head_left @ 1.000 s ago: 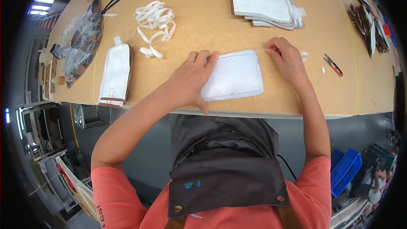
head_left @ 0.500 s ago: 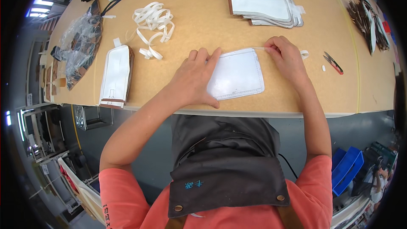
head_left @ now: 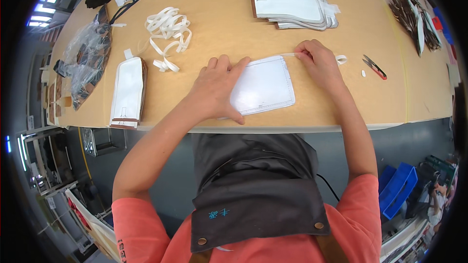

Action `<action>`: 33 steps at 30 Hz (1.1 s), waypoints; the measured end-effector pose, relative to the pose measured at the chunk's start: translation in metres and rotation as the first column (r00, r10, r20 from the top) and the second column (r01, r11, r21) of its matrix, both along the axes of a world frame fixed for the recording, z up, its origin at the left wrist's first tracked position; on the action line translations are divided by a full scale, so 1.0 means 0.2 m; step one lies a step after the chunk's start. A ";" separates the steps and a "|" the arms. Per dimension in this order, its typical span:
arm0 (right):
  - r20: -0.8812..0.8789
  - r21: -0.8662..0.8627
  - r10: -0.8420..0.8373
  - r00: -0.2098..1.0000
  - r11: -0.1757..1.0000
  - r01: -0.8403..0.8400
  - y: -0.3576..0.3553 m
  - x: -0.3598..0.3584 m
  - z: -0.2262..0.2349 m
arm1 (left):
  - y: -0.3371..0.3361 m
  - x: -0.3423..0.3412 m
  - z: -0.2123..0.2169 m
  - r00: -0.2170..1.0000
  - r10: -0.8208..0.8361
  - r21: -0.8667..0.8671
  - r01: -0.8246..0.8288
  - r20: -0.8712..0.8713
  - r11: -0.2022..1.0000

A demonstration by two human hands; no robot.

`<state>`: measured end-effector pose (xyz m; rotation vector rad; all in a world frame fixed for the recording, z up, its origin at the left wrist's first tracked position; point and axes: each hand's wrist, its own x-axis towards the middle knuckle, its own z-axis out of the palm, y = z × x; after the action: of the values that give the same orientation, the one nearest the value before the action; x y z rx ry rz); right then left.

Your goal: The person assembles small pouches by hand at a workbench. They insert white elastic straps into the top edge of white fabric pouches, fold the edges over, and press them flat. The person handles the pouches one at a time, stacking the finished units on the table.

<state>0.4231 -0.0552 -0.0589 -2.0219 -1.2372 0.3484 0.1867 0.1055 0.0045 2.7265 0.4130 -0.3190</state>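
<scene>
Left hand (head_left: 214, 87) spread wide, palm down, right hand (head_left: 319, 64) pinched, bare forearms (head_left: 163, 139) angled inward.

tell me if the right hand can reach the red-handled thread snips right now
Probably yes: the red-handled thread snips lie just right of the right hand, with only a white tape loop and a small white piece between. It pinches a narrow strip, though, which it may need to release.

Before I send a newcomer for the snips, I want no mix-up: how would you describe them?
On the tan table, look to the right of the person's right hand. Past a small loop of white tape and beside a tiny white piece lie the snips. Unlike those pale neighbours, they are dark and slender with a red end.
</scene>
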 end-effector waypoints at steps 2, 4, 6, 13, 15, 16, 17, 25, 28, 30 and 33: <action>0.020 0.016 -0.006 1.000 1.000 0.005 -0.01 -0.01 -0.01 | 0.00 0.00 0.00 1.000 -0.011 0.007 0.011 -0.002 1.000; 0.045 0.043 -0.012 0.999 0.999 0.010 -0.02 -0.02 -0.03 | 0.01 -0.01 -0.01 1.000 -0.023 0.009 0.023 0.011 1.000; 0.046 0.048 -0.016 0.999 0.999 0.014 -0.03 -0.04 -0.02 | 0.01 -0.01 -0.01 0.999 -0.029 0.012 0.028 0.024 1.000; 0.037 0.032 -0.041 0.998 0.999 0.040 -0.04 -0.06 0.01 | 0.01 -0.02 -0.02 0.998 -0.025 -0.005 0.025 0.056 1.000; 0.016 0.019 -0.054 0.998 0.998 0.054 -0.04 -0.06 0.01 | 0.01 -0.02 -0.02 0.999 -0.010 -0.013 0.011 0.052 1.000; 0.006 0.013 -0.063 0.998 0.998 0.063 -0.04 -0.07 0.01 | 0.01 -0.02 -0.02 0.999 0.006 -0.017 -0.005 0.044 1.000; 0.006 0.007 -0.069 0.998 0.998 0.069 -0.04 -0.07 0.01 | 0.01 -0.02 -0.02 0.999 0.021 -0.022 -0.020 0.037 1.000; 0.072 0.100 -0.114 0.991 0.989 0.107 -0.10 -0.20 -0.05 | 0.00 -0.04 -0.04 0.998 0.053 -0.042 -0.051 0.046 0.998; 0.083 0.161 -0.144 0.986 0.978 0.129 -0.12 -0.27 -0.06 | 0.00 -0.05 -0.05 0.997 0.064 -0.022 -0.062 0.053 0.998; 0.090 0.183 -0.159 0.983 0.973 0.141 -0.13 -0.30 -0.06 | -0.01 -0.05 -0.07 0.995 0.070 -0.003 -0.070 0.069 0.998; 0.111 0.222 -0.169 0.979 0.965 0.141 -0.16 -0.32 -0.08 | -0.02 -0.05 -0.09 0.992 0.084 0.017 -0.086 0.090 0.996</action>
<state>0.3582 -0.0869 -0.0746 -1.9633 -1.1311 0.0073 0.1762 0.1020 -0.0126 2.7219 0.5088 -0.1704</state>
